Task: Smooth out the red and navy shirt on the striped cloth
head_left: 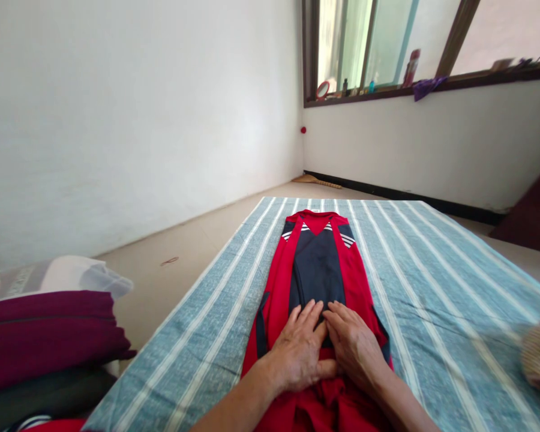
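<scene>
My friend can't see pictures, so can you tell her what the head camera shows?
Two bare hands, the left hand and the right hand, press flat, side by side, on a red and navy garment laid lengthwise on a blue striped sheet. Folded clothes are stacked at the left, and a window sill holds small items.

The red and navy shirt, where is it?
The red and navy shirt lies mid-frame on the striped blue mat, under both hands.

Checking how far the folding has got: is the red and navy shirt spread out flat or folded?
Partly folded: the shirt lies lengthwise, sides turned in to a narrow strip, under the left hand and right hand.
</scene>
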`<state>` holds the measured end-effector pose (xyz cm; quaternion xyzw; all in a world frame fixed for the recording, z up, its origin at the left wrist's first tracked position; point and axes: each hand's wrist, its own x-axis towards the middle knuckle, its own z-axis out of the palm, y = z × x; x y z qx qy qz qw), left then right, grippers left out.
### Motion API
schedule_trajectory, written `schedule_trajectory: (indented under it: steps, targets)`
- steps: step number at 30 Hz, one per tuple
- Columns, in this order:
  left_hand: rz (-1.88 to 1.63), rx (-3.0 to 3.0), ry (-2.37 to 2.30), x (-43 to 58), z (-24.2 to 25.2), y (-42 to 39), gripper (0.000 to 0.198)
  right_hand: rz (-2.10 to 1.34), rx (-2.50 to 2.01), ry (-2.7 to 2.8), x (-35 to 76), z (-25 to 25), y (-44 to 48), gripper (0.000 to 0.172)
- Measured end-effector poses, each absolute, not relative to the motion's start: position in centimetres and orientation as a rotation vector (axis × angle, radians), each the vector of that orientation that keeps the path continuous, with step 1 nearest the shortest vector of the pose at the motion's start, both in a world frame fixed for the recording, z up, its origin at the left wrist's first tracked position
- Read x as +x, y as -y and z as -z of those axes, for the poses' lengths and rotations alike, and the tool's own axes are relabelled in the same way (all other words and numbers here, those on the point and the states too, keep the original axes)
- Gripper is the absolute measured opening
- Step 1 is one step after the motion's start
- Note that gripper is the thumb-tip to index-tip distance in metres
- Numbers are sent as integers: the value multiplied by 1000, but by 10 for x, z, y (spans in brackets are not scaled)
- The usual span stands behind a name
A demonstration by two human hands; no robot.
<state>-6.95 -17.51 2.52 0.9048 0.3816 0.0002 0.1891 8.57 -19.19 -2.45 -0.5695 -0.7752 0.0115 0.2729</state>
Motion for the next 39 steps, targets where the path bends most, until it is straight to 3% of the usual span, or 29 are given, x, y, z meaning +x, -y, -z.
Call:
schedule_trajectory:
  steps: [3, 10, 13, 25, 39]
  targets:
    - [-104, 2509, -1023, -75, -30, 175, 77, -40, -1477, 2009, 90, 24, 195, 30]
    - [-924, 2474, -1102, -131, -30, 173, 37, 0, -1383, 1813, 126, 22, 219, 26]
    - [-1067, 2448, -1242, -159, -21, 173, 30, -9, -1410, 1740, 144, 26, 225, 24]
    - [-1137, 2404, -1450, -190, 19, 204, 26, -146, -1544, 1690, 170, 45, 233, 28]
    - [-1113, 2443, -1462, -187, 21, 206, 26, -168, -1554, 1686, 168, 39, 234, 27]
